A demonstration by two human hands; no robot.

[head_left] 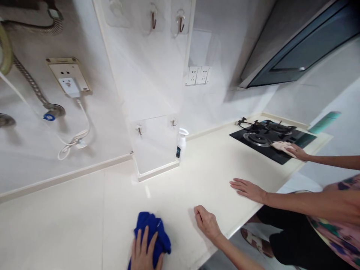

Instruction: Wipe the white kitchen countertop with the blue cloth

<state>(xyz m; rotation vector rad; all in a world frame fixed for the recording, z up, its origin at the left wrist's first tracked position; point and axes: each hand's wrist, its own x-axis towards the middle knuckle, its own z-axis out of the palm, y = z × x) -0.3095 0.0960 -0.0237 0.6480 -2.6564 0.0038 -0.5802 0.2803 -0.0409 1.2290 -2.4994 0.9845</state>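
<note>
My left hand (143, 249) lies palm down over a blue cloth (156, 228), its fingers bent across the bunched fabric and pressing it onto the cream countertop (70, 221). To the right of it, my right hand (208, 225) rests on the same counter near the front edge, fingers curled into a loose fist. Nothing shows in that fist.
A co-worker at the right has one hand (250, 189) flat on the counter and wipes or holds a pale cloth (281, 147) on the black gas hob (261, 135). A white spray bottle (182, 144) stands beside the wall column. A range hood (298, 48) hangs above.
</note>
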